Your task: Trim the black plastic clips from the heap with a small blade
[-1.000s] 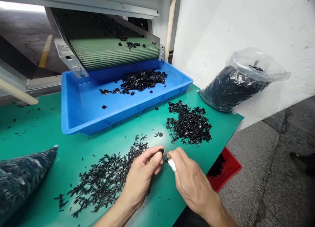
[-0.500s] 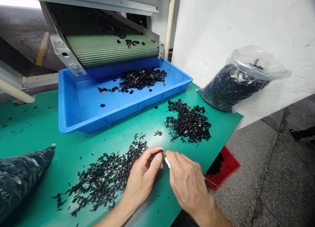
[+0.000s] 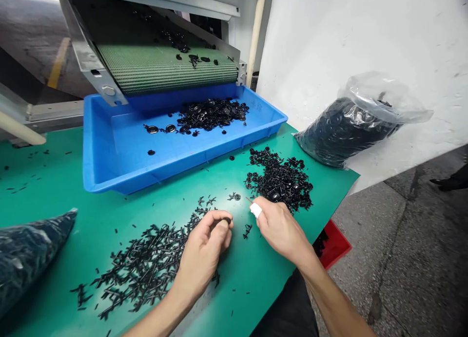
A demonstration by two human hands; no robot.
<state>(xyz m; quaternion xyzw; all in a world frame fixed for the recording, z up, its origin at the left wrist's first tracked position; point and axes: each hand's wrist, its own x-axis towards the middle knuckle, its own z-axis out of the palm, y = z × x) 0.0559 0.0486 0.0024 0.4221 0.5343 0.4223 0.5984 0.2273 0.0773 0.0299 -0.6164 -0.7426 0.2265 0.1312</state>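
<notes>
My left hand (image 3: 206, 244) pinches a small round black part (image 3: 227, 220) between thumb and fingers. Closed round a thin tool with a white section (image 3: 256, 210), my right hand (image 3: 281, 227) is at the near edge of a pile of black parts (image 3: 283, 181); the tool's thin tip points up and left. A small black piece (image 3: 247, 231) lies on the green table between the hands. Left of my left hand spreads a heap of black branched pieces (image 3: 146, 264). A few loose pieces (image 3: 234, 196) lie above the hands.
A blue tray (image 3: 175, 169) with black parts stands under the end of a green conveyor belt (image 3: 164, 71). Filled plastic bags stand at the right (image 3: 351, 127) and lie at the left (image 3: 32, 254). A red bin (image 3: 337, 247) is below the table's right edge.
My hands have moved apart: the right went up and right with the tool, the left slightly left with the round part. A small black piece now shows on the table between them.
</notes>
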